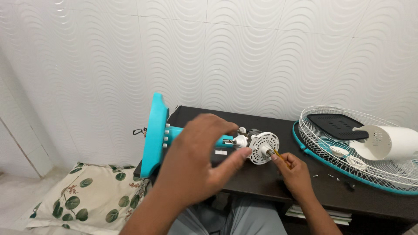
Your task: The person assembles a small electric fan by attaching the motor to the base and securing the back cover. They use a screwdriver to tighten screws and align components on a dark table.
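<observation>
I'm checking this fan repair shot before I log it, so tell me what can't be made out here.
- Head view: the left hand, raised close to the camera, hides the middle of the teal fan stand.
- The right hand covers most of the screwdriver; its tip at the white motor disc is too small to judge.
- The screws on the dark table are too small to count.
- The fan grille is cut off by the right edge.

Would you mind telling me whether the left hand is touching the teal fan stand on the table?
Cannot tell. In the head view the left hand is raised in front of the teal fan stand, hiding part of its neck, so neither contact nor a gap shows.
</observation>
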